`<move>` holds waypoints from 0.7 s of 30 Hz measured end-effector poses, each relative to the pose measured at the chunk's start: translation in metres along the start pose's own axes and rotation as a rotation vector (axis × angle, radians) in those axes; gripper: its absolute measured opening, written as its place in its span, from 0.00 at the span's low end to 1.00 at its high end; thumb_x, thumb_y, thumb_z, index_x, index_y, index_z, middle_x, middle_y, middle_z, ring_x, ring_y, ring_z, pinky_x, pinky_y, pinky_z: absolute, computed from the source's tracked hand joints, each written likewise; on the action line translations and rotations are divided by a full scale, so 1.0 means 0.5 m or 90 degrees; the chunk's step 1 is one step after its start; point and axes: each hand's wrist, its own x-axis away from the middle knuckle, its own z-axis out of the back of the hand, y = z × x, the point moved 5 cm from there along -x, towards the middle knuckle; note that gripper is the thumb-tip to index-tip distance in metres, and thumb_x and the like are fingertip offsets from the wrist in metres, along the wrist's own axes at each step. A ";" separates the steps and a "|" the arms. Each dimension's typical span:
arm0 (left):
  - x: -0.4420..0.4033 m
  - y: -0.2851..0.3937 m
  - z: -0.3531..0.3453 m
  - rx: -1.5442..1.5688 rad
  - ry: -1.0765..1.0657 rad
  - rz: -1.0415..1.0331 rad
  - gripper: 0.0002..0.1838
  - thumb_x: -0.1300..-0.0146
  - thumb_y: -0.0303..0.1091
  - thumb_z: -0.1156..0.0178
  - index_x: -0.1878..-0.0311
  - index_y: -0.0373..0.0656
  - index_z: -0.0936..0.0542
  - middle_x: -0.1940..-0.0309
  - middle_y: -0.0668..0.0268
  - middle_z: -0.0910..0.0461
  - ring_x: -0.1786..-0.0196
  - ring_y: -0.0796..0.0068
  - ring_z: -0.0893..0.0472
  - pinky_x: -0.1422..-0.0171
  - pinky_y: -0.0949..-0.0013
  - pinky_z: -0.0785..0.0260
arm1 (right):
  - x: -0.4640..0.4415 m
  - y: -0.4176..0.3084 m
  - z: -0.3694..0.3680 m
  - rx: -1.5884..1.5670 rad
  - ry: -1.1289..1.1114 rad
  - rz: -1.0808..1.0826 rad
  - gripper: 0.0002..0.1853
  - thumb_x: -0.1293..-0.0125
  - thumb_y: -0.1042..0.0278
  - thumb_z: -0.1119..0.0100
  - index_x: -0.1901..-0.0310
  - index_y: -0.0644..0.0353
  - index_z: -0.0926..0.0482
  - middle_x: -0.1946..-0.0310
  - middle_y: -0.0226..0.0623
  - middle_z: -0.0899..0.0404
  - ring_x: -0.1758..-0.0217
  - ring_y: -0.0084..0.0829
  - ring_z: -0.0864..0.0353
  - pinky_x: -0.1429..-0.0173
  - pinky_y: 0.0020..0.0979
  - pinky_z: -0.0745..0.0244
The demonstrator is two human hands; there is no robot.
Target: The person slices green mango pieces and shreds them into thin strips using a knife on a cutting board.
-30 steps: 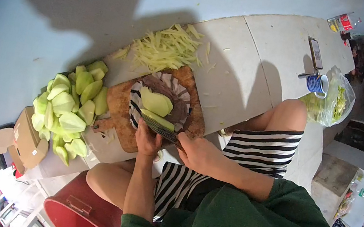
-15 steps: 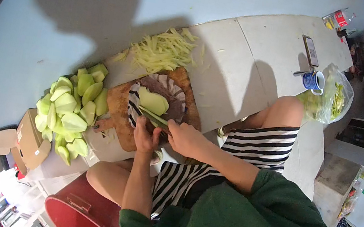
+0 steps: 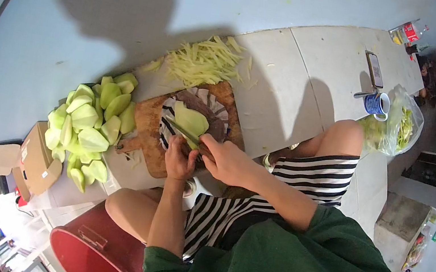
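My right hand [image 3: 220, 156] is closed round the handle of a knife [image 3: 180, 129], whose blade points left over the cloth-covered round [image 3: 216, 114] on the wooden cutting board [image 3: 146, 118]. My left hand [image 3: 179, 159] is closed on a pale green piece just beneath the blade; the fingers partly hide it. Another peeled green slice [image 3: 191, 118] lies on the cloth behind the blade. Beyond the board is a heap of thin green strips [image 3: 204, 62]. Left of the board sits a pile of peeled green pieces [image 3: 85, 117].
An open cardboard box [image 3: 38, 158] stands at the left, with a red bin [image 3: 94, 253] below it. On the right are a blue mug [image 3: 374, 104], a phone [image 3: 375, 69], a plastic bag of green strips [image 3: 404, 124] and a bottle [image 3: 408, 32].
The knife blade has turned from lying across the held piece to a steeper, thinner view. Both hands have shifted slightly, and the left thumb has moved near the right fingers.
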 end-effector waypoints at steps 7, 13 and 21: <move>-0.008 0.006 -0.001 0.015 0.038 -0.043 0.29 0.32 0.51 0.36 0.40 0.38 0.30 0.54 0.50 0.24 0.66 0.52 0.22 0.63 0.56 0.29 | -0.023 0.010 -0.001 -0.038 0.005 0.004 0.23 0.32 0.67 0.42 0.39 0.66 0.32 0.71 0.61 0.18 0.64 0.63 0.18 0.59 0.58 0.24; -0.017 0.037 0.011 -0.009 0.038 -0.053 0.28 0.31 0.52 0.37 0.40 0.39 0.29 0.56 0.53 0.25 0.73 0.59 0.25 0.67 0.59 0.31 | 0.034 -0.014 0.028 -0.019 0.024 0.010 0.20 0.29 0.63 0.45 0.42 0.66 0.33 0.75 0.63 0.20 0.67 0.65 0.19 0.60 0.60 0.24; -0.020 0.037 0.009 -0.005 0.063 -0.064 0.30 0.28 0.58 0.43 0.40 0.39 0.29 0.59 0.54 0.25 0.74 0.58 0.26 0.71 0.59 0.33 | 0.096 -0.040 0.015 -0.042 -0.029 -0.010 0.18 0.26 0.66 0.48 0.44 0.69 0.36 0.77 0.61 0.21 0.71 0.63 0.19 0.66 0.59 0.25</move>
